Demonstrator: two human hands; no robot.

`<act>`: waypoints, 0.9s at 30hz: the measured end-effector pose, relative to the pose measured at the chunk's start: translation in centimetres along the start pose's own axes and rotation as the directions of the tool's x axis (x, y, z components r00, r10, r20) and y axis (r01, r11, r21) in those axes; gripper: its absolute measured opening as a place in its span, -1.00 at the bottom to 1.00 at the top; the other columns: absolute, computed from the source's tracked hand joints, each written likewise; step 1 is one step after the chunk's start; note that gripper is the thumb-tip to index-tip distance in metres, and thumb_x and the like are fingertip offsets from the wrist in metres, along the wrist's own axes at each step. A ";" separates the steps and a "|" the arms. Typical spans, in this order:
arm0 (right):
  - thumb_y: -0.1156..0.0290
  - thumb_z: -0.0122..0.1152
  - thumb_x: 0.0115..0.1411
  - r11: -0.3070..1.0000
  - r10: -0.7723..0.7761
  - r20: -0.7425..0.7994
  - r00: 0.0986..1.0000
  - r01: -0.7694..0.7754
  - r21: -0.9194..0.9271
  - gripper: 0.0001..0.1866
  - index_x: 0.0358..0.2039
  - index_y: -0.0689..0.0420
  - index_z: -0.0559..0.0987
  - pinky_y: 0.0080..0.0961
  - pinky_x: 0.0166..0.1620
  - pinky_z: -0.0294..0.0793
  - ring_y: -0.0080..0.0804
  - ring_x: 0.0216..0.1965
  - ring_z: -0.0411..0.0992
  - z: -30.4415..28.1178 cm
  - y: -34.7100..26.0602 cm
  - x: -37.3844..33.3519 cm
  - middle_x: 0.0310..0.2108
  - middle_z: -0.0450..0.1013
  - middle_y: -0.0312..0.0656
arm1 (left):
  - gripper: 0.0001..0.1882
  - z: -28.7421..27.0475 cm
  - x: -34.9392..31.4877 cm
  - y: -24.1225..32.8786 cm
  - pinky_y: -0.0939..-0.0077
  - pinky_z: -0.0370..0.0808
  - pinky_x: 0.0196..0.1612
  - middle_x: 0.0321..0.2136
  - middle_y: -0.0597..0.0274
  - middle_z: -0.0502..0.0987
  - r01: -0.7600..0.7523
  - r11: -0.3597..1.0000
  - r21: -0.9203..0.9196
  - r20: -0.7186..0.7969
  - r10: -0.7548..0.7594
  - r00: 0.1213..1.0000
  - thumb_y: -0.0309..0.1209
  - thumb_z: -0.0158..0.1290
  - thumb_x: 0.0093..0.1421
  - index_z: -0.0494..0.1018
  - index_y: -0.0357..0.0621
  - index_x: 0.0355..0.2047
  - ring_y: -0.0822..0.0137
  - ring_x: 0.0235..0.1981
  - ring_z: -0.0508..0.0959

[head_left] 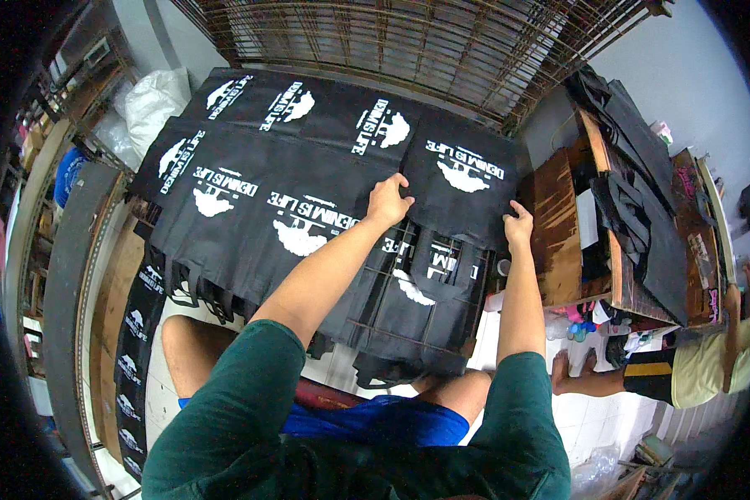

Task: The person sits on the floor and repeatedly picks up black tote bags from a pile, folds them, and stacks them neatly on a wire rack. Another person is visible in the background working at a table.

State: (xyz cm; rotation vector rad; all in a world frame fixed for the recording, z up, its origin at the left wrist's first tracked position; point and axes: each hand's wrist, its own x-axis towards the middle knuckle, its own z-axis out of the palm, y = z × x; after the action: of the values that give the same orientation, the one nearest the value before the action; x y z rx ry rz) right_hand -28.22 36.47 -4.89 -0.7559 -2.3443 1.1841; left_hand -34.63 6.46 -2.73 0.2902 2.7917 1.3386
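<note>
A black fabric bag [454,207] with a white print lies flat at the right end of a spread of similar bags. My left hand [389,202] is closed on its left edge, with thumb and fingers pinched together. At the opposite edge, near the lower right corner, my right hand [518,223] pinches the cloth. Several more printed black bags [258,187] overlap in rows to the left, and their handles [196,287] dangle over the near side. Below the held bag, a wire rack [375,321] shows, with other printed bags under its bars.
Stacked rusty wire racks [392,33] rise behind the bags. On the right, a worn wooden cabinet [554,237] carries black cloth pieces [642,217]. A person in a yellow shirt [717,362] is at the far right. Left are a shelf [75,275] and a white sack [156,104].
</note>
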 end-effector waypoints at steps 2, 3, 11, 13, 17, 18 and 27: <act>0.58 0.09 -0.11 0.998 0.057 0.035 0.998 -0.058 0.017 -0.50 -0.04 0.17 0.48 -0.50 -0.22 0.40 -0.45 -0.45 0.42 0.6 0.6 0.5 -0.21 0.49 -0.06 | -0.71 0.1 0.1 -0.7 0.28 0.45 -0.17 -0.40 -0.03 0.53 0.005 1.000 0.005 -0.037 -0.005 0.999 -0.36 0.22 -0.12 0.51 -0.14 -0.34 0.05 -0.29 0.54; 0.58 0.09 -0.11 0.996 0.087 0.046 0.995 -0.088 0.025 -0.50 -0.04 0.17 0.49 -0.51 -0.25 0.40 -0.47 -0.48 0.41 0.6 1.0 0.8 -0.24 0.50 -0.07 | -0.72 0.1 0.3 -0.5 0.28 0.45 -0.15 -0.40 -0.05 0.54 0.014 1.000 0.003 -0.020 -0.014 1.000 -0.37 0.19 -0.12 0.51 -0.14 -0.33 0.04 -0.28 0.54; 0.59 0.07 -0.06 1.000 -0.004 0.012 1.000 0.005 -0.031 -0.52 -0.03 0.19 0.47 -0.48 -0.08 0.37 -0.34 -0.22 0.46 0.9 1.6 1.4 -0.14 0.47 -0.04 | -0.70 0.6 0.5 -1.9 0.33 0.47 -0.17 -0.39 -0.01 0.56 -0.021 1.000 0.021 -0.053 0.022 0.998 -0.40 0.12 -0.14 0.53 -0.14 -0.32 0.08 -0.33 0.56; 0.62 0.08 -0.03 1.000 0.007 0.037 0.999 -0.006 -0.016 -0.52 -0.01 0.17 0.46 -0.49 -0.05 0.34 -0.36 -0.18 0.44 0.6 -0.2 0.5 -0.17 0.48 -0.05 | -0.70 0.4 0.4 -1.9 0.31 0.46 -0.15 -0.33 -0.03 0.55 0.013 0.999 0.034 -0.013 -0.013 1.000 -0.40 0.12 -0.13 0.53 -0.14 -0.31 0.07 -0.29 0.55; 0.57 0.11 -0.01 1.000 0.011 0.060 0.998 -0.012 0.006 -0.50 0.03 0.16 0.43 -0.47 -0.09 0.36 -0.35 -0.29 0.43 1.0 0.9 1.2 -0.33 0.48 -0.14 | -0.68 0.2 0.2 -2.3 0.29 0.44 -0.14 -0.33 0.02 0.53 -0.053 0.992 0.116 -0.066 0.061 0.996 -0.40 0.13 -0.12 0.49 -0.15 -0.27 0.08 -0.27 0.52; 0.53 0.14 -0.02 0.997 -0.067 -0.006 0.998 0.067 -0.026 -0.52 0.00 0.17 0.44 -0.43 -0.05 0.34 -0.26 -0.19 0.41 0.8 1.0 1.2 -0.20 0.44 -0.07 | -0.66 0.3 0.1 -2.4 0.28 0.44 -0.14 -0.33 0.03 0.51 -0.080 0.985 0.154 -0.080 0.094 0.992 -0.40 0.13 -0.12 0.47 -0.15 -0.26 0.08 -0.26 0.51; 0.43 0.16 0.12 0.890 -0.168 -0.355 0.920 0.297 0.346 -0.57 0.02 0.21 0.37 -0.45 0.02 0.28 -0.33 -0.04 0.32 -4.8 -3.8 -11.7 -0.04 0.33 -0.08 | -0.72 -11.9 -16.8 2.0 0.49 0.38 -0.42 -0.29 0.15 0.46 -0.286 0.928 -0.238 0.064 0.309 0.949 -0.43 0.17 -0.09 0.34 -0.14 -0.37 0.22 -0.46 0.46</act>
State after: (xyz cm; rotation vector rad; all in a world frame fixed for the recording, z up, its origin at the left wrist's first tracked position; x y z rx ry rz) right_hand -17.53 30.16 -0.32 -0.4605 -1.7946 1.2635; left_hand -19.14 -4.52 5.43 0.7742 2.5554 1.6326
